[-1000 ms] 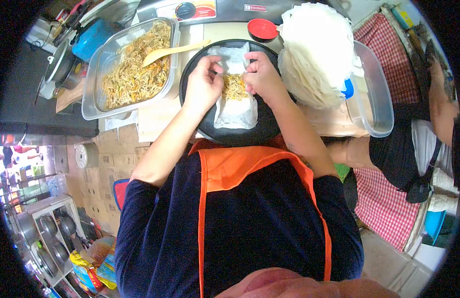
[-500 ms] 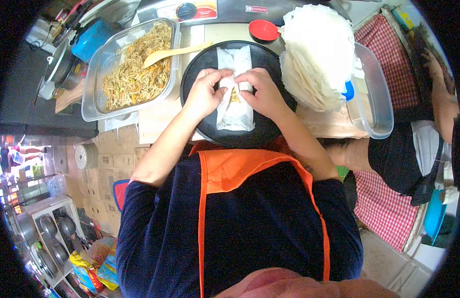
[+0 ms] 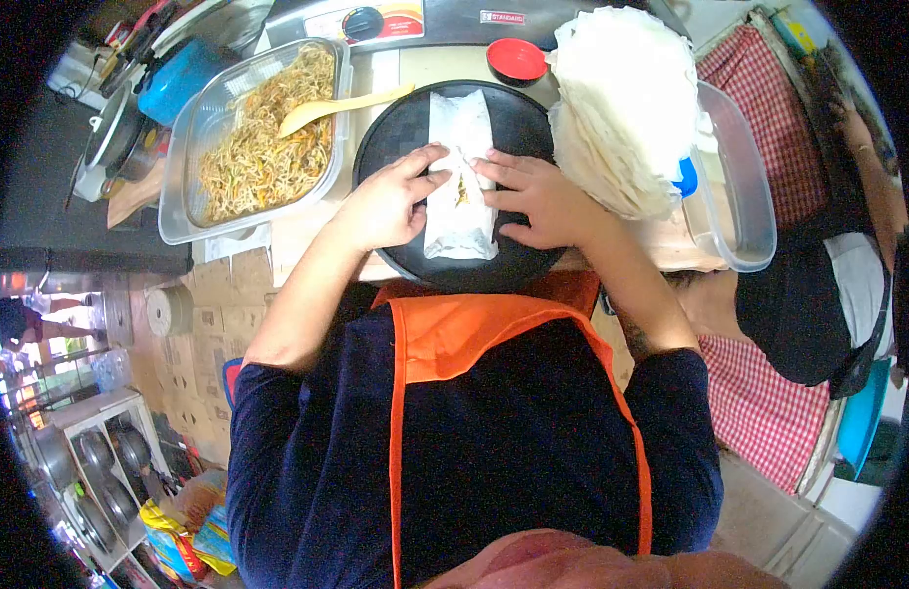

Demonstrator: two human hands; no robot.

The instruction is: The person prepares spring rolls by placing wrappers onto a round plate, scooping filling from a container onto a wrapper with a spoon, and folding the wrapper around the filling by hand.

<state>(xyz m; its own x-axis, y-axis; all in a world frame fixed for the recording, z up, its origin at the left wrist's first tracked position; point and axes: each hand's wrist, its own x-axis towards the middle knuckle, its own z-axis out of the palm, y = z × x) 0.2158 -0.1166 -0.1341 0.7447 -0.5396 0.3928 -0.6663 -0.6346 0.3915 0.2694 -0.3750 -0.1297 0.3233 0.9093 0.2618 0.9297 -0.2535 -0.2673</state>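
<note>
A white spring roll wrapper [image 3: 461, 118] lies lengthwise on a round black plate [image 3: 391, 133], its sides folded in over a strip of noodle filling [image 3: 463, 187]. My left hand [image 3: 388, 201] touches the wrapper's left edge with fingers spread. From the right, my right hand [image 3: 543, 196] rests its outstretched fingers on the opposite edge. Some filling shows through the gap between the two folds. To the left, a clear plastic tub [image 3: 180, 177] holds vegetable noodle filling [image 3: 268, 162] with a pale yellow spoon [image 3: 342, 106] lying across it.
A tall stack of wrappers [image 3: 621, 108] stands right of the plate, beside a clear plastic container [image 3: 754, 187]. A small red bowl [image 3: 516, 62] sits behind the plate, near a steel appliance with a knob [image 3: 365, 23]. Another person's arm [image 3: 867, 162] shows at far right.
My fingers have gone from pinching the wrapper edges to lying flatter and more spread on them. My right hand has moved outward to the right. The person at right has shifted.
</note>
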